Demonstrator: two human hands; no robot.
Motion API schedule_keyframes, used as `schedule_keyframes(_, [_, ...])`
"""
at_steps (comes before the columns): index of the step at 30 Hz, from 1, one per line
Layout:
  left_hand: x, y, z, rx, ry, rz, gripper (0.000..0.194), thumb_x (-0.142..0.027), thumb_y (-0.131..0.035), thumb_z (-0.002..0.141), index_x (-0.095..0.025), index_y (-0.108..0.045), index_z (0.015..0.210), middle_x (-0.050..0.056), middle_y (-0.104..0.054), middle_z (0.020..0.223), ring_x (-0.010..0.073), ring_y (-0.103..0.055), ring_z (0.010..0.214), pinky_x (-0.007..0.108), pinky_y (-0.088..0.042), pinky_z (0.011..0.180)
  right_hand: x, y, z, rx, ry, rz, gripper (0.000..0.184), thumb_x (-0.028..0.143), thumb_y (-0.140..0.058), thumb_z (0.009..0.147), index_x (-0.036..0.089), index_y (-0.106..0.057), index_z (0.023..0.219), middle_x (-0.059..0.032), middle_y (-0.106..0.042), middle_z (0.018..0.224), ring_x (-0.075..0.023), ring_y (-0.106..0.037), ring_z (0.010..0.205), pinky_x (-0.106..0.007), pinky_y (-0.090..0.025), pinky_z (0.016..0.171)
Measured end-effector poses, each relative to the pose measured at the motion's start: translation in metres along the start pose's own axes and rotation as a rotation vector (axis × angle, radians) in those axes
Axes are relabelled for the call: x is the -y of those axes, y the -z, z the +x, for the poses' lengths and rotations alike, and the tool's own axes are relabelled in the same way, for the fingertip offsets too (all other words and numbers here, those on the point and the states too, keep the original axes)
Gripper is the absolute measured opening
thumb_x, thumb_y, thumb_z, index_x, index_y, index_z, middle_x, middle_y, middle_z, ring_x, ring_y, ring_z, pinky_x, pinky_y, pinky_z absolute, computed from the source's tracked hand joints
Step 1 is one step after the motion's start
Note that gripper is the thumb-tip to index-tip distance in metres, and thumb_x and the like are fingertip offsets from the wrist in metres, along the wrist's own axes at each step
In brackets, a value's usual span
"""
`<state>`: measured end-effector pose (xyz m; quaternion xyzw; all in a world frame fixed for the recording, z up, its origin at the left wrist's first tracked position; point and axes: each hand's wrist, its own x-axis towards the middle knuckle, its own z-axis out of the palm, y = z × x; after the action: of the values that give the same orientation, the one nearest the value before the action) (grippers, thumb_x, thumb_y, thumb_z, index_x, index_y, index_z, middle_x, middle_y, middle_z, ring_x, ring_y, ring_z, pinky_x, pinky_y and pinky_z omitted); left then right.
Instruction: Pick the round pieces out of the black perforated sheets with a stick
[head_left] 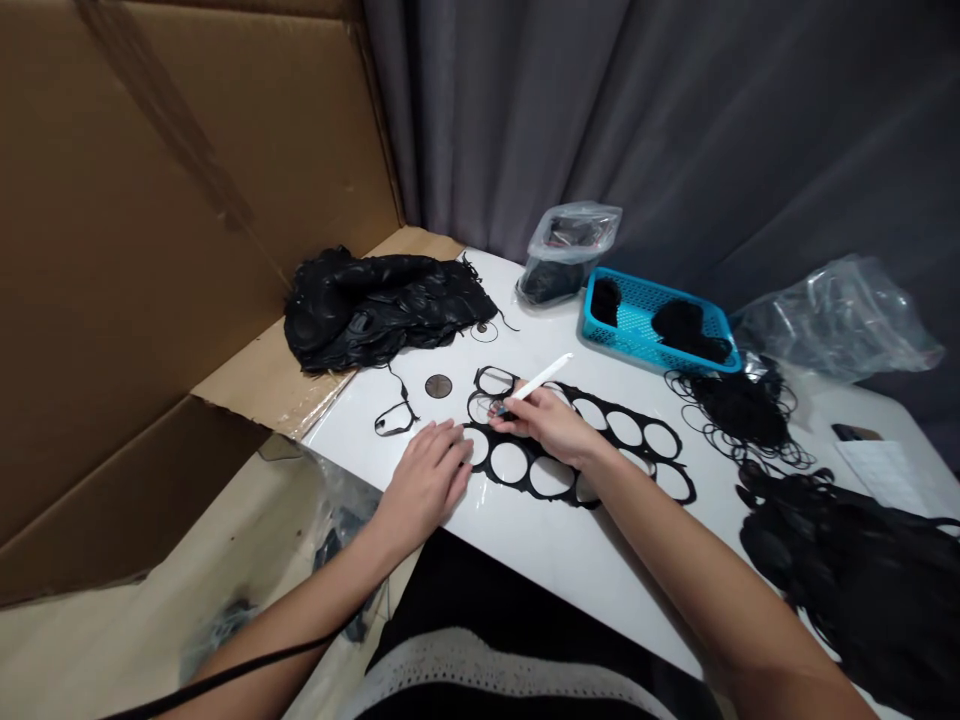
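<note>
On the white table lies a flat black sheet with rows of round holes [529, 474]. My right hand [551, 425] is closed around a slim white pen-like tool [541, 378], its tip end low over the sheet's left part. The tip itself is hidden by my fingers. My left hand [429, 468] rests flat, fingers stretched out, at the sheet's left end. Just beyond it are a thin black loop of scrap [395, 418] and a small dark disc [439, 386].
A heap of black sheets [382, 305] sits at the back left beside a large cardboard box [180, 200]. Behind are a clear bag [566, 255] and a blue basket [637, 325] with black pieces. Thin black rings [739, 405] and a black pile [855, 580] lie right.
</note>
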<state>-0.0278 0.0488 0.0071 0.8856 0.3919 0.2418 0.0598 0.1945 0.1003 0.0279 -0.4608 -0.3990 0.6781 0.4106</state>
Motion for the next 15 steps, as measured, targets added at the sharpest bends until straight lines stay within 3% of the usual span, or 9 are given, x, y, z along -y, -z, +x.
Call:
schedule_keyframes(3, [-0.008, 0.003, -0.017, 0.015, -0.048, 0.029, 0.021, -0.02, -0.048, 0.1, -0.017, -0.061, 0.115, 0.011, -0.064, 0.118, 0.0261, -0.057, 0.117, 0.049, -0.045, 0.107, -0.01, -0.009, -0.015, 0.116, 0.055, -0.223, 0.026, 0.04, -0.069, 0.085, 0.02, -0.054, 0.078, -0.0014, -0.066, 0.081, -0.017, -0.066, 0.083, -0.031, -0.054, 0.081])
schedule_keyframes(7, [-0.013, 0.0, -0.03, -0.003, -0.076, 0.066, 0.023, -0.019, -0.05, 0.099, -0.013, -0.059, 0.119, 0.013, -0.063, 0.119, 0.0276, -0.056, 0.116, 0.048, -0.047, 0.104, -0.019, -0.018, -0.028, 0.128, 0.159, -0.519, 0.03, 0.044, -0.065, 0.086, 0.021, -0.049, 0.073, 0.0013, -0.059, 0.074, -0.0182, -0.06, 0.078, -0.03, -0.048, 0.074])
schedule_keyframes(15, [-0.013, -0.002, -0.03, -0.002, -0.077, 0.077, 0.024, -0.019, -0.049, 0.099, -0.012, -0.059, 0.12, 0.014, -0.062, 0.117, 0.0288, -0.056, 0.116, 0.05, -0.047, 0.104, -0.027, -0.026, -0.033, 0.144, 0.31, -0.766, 0.024, 0.031, -0.052, 0.095, 0.022, -0.045, 0.074, 0.001, -0.056, 0.08, -0.0166, -0.053, 0.079, -0.029, -0.04, 0.075])
